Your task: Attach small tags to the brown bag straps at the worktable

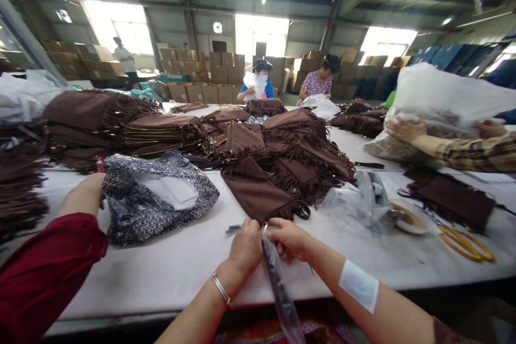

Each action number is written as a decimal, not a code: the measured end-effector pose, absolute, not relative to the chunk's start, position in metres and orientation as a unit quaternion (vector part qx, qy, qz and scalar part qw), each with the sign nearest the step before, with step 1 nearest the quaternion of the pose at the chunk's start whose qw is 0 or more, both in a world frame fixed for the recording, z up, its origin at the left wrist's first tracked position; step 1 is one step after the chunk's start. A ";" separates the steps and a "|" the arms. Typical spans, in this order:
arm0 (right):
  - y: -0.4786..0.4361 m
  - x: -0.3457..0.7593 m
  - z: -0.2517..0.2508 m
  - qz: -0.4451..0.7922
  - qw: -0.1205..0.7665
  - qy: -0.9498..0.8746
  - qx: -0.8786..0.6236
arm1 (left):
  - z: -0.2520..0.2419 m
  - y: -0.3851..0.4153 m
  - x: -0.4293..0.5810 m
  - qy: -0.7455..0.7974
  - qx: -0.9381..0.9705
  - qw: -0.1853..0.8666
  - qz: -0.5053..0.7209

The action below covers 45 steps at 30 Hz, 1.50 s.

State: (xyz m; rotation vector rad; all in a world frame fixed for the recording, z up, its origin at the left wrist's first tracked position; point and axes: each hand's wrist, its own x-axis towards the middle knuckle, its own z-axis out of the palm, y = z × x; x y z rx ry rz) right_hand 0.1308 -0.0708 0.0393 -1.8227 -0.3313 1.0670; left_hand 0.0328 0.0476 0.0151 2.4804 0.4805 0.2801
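Note:
At the table's front edge my left hand (pixel 246 244) and my right hand (pixel 291 239) meet, both with fingers closed in a pinch. Between them is the upper end of a dark strap in a clear plastic sleeve (pixel 278 282), a small metal clasp (pixel 264 226) showing at its top. The sleeve hangs down over the edge towards my lap. Just beyond my fingers lies a brown fringed bag (pixel 258 188), the nearest of a heap of such bags. Small grey pieces (pixel 234 229) lie by my left fingertips.
Left, a co-worker's red-sleeved arm (pixel 68 258) reaches beside a black-and-white patterned bag (pixel 133 215). Right are clear plastic wrapping (pixel 355 204), a tape roll (pixel 419 223) and yellow-handled scissors (pixel 467 242). Another co-worker's plaid sleeve (pixel 479 153) is by a large white plastic bag (pixel 447 91).

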 end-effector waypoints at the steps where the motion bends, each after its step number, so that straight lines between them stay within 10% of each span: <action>1: -0.071 0.132 0.039 0.450 0.486 -0.132 -0.738 | 0.015 0.048 0.032 0.181 0.932 0.298 0.104; 11: -0.067 0.130 0.045 0.408 0.496 -0.139 -0.754 | 0.016 0.053 0.028 0.182 0.910 0.343 0.145; 28: -0.064 0.132 0.021 0.375 0.609 -0.120 -0.688 | 0.028 0.014 -0.001 0.289 0.528 0.797 -0.037; 45: -0.061 0.136 0.009 0.252 0.554 -0.224 -0.761 | 0.014 0.009 0.009 0.322 0.549 0.771 0.035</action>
